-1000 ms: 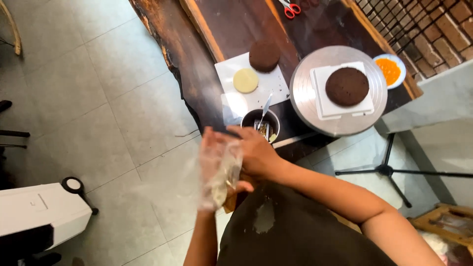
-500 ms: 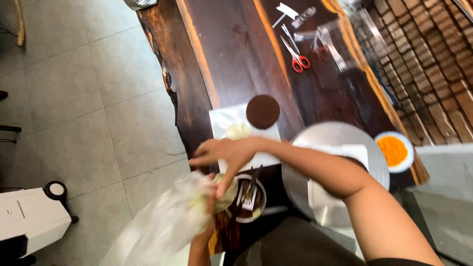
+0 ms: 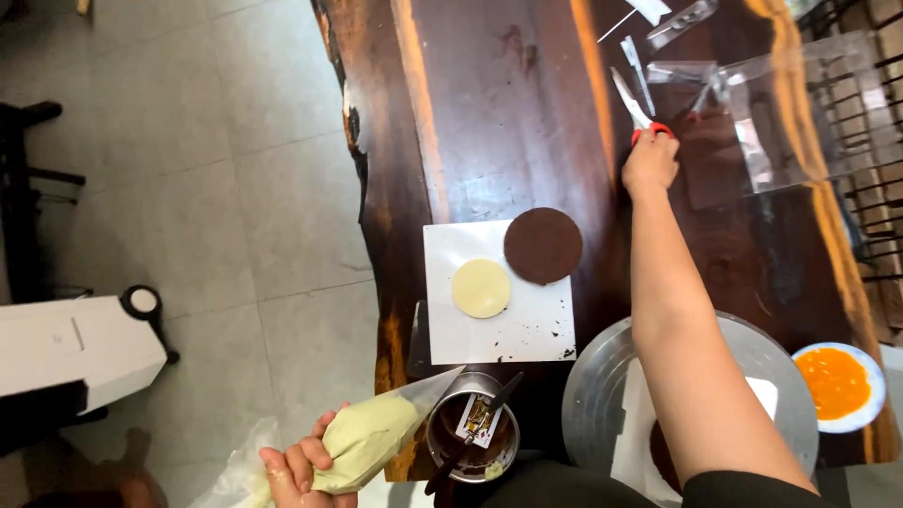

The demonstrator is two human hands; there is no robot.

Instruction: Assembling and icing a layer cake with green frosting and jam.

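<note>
The left hand was clamped around a clear piping bag of pale green cream, held off the near edge of the dark wooden counter, its tip pointing toward a small metal tin. The right hand was closed on the red-handled scissors, far out across the counter beside crumpled clear plastic sheets. Between them lay a white square board carrying a dark brown cake round and a cream disc (touching). Bare wood stayed open beyond the board.
</note>
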